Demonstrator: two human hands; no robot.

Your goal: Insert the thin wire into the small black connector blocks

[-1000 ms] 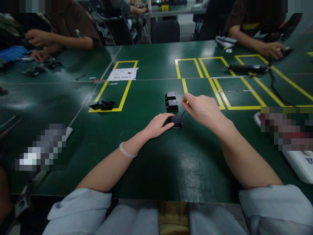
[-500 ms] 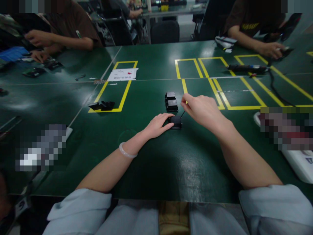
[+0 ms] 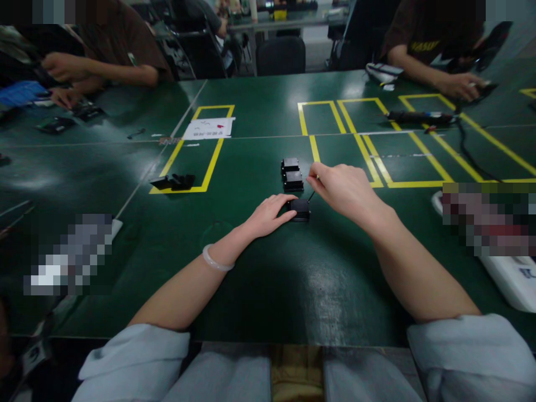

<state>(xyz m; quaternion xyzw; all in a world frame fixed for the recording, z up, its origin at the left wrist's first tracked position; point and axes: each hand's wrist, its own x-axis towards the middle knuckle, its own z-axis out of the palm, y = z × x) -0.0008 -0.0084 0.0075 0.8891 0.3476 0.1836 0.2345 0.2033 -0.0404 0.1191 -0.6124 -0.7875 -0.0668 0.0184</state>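
A small black box-shaped part (image 3: 300, 209) lies on the green table, with fine pins or screws at its edges. My left hand (image 3: 273, 215) grips its left side between thumb and fingers and keeps it against the tabletop. Pinched in my right hand (image 3: 341, 187) is a thin dark rod-like tool (image 3: 311, 196), whose lower end meets the part's upper right corner. Its handle is hidden by my fingers, so its kind is unclear. Just beyond stand two similar black parts, a nearer one (image 3: 293, 177) and a farther one (image 3: 290, 163).
Yellow tape outlines mark the green table (image 3: 251, 290). Black pieces (image 3: 173, 182) and a paper sheet (image 3: 209, 128) lie left of centre. A black cylindrical tool (image 3: 421, 117) with a cable rests at right. Co-workers' hands (image 3: 463, 86) are busy across the table.
The whole view has shifted very slightly left. Both hands keep their places at the black part, and the thin tool still touches its corner.
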